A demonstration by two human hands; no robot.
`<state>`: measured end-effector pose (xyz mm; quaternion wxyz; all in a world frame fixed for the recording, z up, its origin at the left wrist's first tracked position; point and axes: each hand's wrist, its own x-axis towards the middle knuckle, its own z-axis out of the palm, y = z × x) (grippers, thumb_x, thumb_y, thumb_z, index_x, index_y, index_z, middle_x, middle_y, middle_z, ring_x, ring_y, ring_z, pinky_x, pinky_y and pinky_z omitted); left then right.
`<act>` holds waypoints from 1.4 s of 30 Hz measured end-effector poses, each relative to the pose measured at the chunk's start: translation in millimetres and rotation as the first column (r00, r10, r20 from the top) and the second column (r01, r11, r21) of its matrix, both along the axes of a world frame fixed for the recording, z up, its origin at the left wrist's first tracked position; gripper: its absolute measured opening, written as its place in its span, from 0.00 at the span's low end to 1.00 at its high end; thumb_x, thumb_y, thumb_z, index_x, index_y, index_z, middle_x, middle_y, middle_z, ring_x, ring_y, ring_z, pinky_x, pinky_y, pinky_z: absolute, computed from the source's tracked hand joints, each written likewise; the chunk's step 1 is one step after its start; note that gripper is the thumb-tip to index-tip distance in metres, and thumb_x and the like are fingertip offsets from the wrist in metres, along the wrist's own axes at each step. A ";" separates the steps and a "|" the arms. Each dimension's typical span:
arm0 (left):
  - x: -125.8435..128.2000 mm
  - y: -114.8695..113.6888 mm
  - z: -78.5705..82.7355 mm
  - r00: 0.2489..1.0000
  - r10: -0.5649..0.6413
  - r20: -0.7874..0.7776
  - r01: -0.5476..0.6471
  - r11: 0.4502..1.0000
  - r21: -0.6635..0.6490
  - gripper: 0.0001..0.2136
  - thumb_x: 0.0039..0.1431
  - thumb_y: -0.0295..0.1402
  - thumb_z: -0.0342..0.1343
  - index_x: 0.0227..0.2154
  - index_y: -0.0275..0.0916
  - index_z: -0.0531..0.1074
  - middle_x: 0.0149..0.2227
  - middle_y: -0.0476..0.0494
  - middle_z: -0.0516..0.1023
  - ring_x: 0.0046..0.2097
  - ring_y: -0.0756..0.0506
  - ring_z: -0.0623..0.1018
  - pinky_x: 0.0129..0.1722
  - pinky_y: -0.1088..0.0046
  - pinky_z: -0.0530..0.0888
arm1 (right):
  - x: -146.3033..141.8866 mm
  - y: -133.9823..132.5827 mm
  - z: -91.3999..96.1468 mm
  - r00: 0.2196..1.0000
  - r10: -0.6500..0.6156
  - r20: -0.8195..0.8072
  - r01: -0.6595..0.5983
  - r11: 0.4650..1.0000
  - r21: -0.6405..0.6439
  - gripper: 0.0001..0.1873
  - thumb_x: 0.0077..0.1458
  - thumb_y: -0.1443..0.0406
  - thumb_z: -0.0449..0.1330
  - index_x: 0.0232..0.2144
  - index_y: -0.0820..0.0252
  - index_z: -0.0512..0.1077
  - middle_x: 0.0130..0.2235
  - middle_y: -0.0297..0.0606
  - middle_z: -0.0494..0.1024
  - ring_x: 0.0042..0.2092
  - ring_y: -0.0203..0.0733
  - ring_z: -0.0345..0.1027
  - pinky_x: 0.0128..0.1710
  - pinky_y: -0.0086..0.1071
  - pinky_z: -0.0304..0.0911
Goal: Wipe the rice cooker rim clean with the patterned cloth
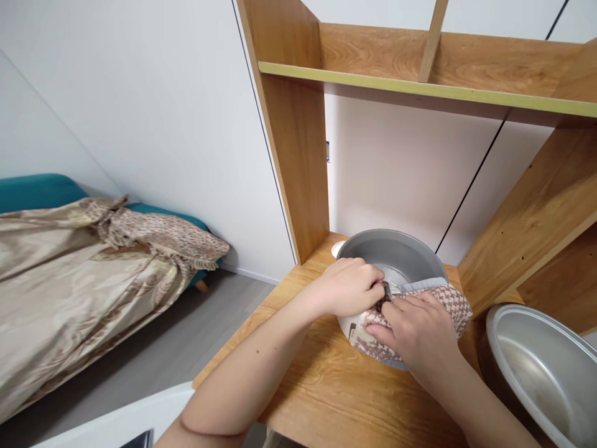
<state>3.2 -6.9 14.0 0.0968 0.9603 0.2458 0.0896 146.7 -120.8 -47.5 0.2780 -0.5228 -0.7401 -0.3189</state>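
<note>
A round pot (392, 246) with a grey inside and a pale outer wall stands on the wooden desk. Over its near rim lies a brown-and-white houndstooth cloth piece (459, 305) with grey edging. My left hand (357, 286) is closed at the pot's rim, its fingers curled toward a small dark item (383, 297) at the cloth's edge. What the left fingers hold is partly hidden. My right hand (417, 326) is wrapped over the cloth, thumb pointing left, close beside the left hand.
A second metal pot (541, 367) stands at the right. Wooden shelving (298, 155) rises behind and on both sides of the desk (326, 392). A sofa (40, 186) with a draped cover is at the left. A white surface (153, 407) shows at the lower left.
</note>
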 end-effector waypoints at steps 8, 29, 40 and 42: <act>0.3 -0.9 0.9 1.000 0.005 -0.015 -0.005 1.000 0.001 0.13 0.59 0.32 0.46 0.19 0.40 0.60 0.18 0.50 0.64 0.24 0.48 0.61 0.27 0.67 0.52 | 0.2 -1.0 2.2 1.000 0.009 0.000 -0.009 1.000 -0.012 0.29 0.74 0.54 0.45 0.22 0.56 0.67 0.21 0.29 0.71 0.26 0.36 0.67 0.38 0.35 0.51; 2.0 -4.6 -1.1 0.997 0.058 -0.045 -0.056 0.997 0.051 0.13 0.61 0.33 0.47 0.23 0.41 0.72 0.24 0.45 0.77 0.27 0.44 0.72 0.26 0.66 0.53 | 4.8 -3.9 6.2 1.000 0.023 0.016 -0.022 0.999 -0.036 0.32 0.75 0.52 0.43 0.20 0.57 0.66 0.19 0.29 0.70 0.25 0.34 0.65 0.37 0.34 0.50; 2.2 -5.7 -1.4 0.997 0.058 -0.042 -0.055 0.997 0.055 0.15 0.62 0.33 0.47 0.23 0.41 0.73 0.24 0.44 0.77 0.27 0.44 0.74 0.26 0.67 0.56 | -10.4 -0.7 -2.5 0.999 -0.035 -0.031 0.037 0.997 0.067 0.24 0.70 0.58 0.53 0.20 0.56 0.65 0.20 0.29 0.68 0.25 0.35 0.62 0.36 0.35 0.50; 1.8 -5.7 -1.6 0.998 0.052 -0.036 -0.050 0.997 0.059 0.15 0.63 0.32 0.46 0.23 0.40 0.72 0.24 0.44 0.77 0.27 0.43 0.74 0.26 0.66 0.56 | -12.1 -0.1 -3.8 0.999 -0.038 -0.036 0.041 0.995 0.086 0.24 0.70 0.58 0.53 0.20 0.56 0.65 0.19 0.29 0.67 0.25 0.35 0.61 0.36 0.35 0.49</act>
